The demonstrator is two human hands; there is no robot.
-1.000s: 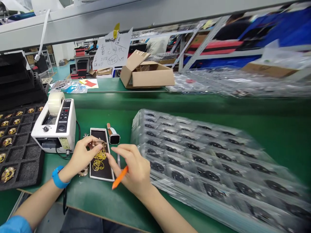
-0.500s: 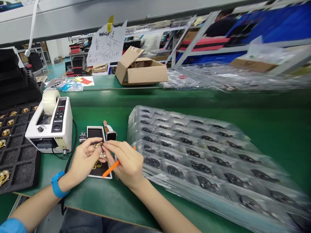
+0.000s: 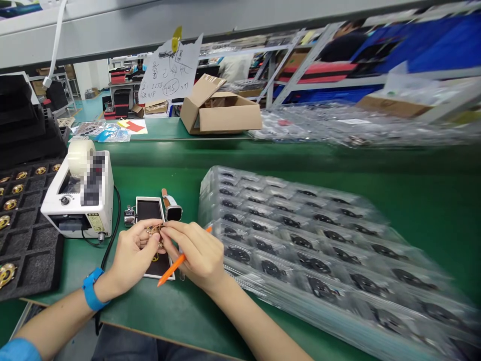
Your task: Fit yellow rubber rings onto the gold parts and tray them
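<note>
My left hand (image 3: 130, 256) is closed around a small round gold-coloured metal part (image 3: 155, 230), with its thumb in front. The fingertips of my right hand (image 3: 199, 253) pinch together at the part's right edge. Across the right palm lies an orange pen-like tool (image 3: 172, 269), its pointed end down to the left. Below both hands is a white-rimmed black tray (image 3: 143, 199) with gold rings in it, partly covered by the hands. Behind them lie a smartwatch (image 3: 173, 212) with a brown and pale strap and a metal tally counter (image 3: 130, 216).
On the left stand a white tape dispenser (image 3: 101, 190) and a black foam tray (image 3: 37, 260) of gold parts. Stacked clear blister trays (image 3: 285, 240) with black parts fill the right. A cardboard box (image 3: 229, 119) and a handwritten sheet (image 3: 169, 75) are at the back.
The gold part has tilted in my fingers and shows less of its flat side. Both hands have shifted slightly down in view, and the pen-like tool has moved with the right one.
</note>
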